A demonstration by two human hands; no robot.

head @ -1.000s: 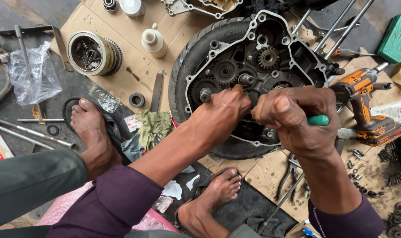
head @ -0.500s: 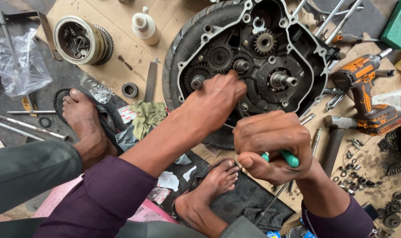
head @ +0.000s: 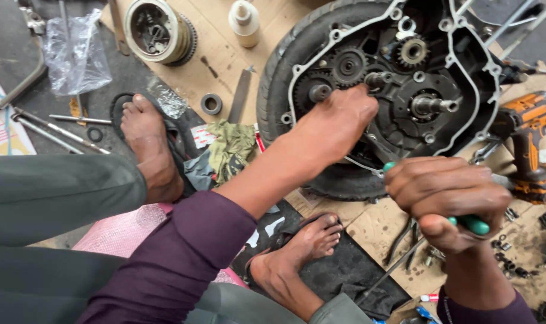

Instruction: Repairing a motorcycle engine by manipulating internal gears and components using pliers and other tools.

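Observation:
An opened engine case (head: pixel 405 90) with dark gears and shafts lies inside a tyre on cardboard. My left hand (head: pixel 336 123) rests on the case below the gears, fingers curled against the metal; what it grips is hidden. My right hand (head: pixel 447 198) is closed around a green-handled tool (head: pixel 474 225), held in front of the case near its lower right edge. The tool's tip is hidden by my fingers.
A clutch drum (head: pixel 159 30) and a white bottle (head: pixel 244 21) stand at the back. An orange cordless driver (head: pixel 528 144) lies at right. A green rag (head: pixel 231 147), a metal ring (head: pixel 212 103), rods and small parts lie around my bare feet (head: pixel 147 144).
My right hand has drawn the green-handled tool back from the engine case toward me. My left hand stays on the case. The view has shifted closer.

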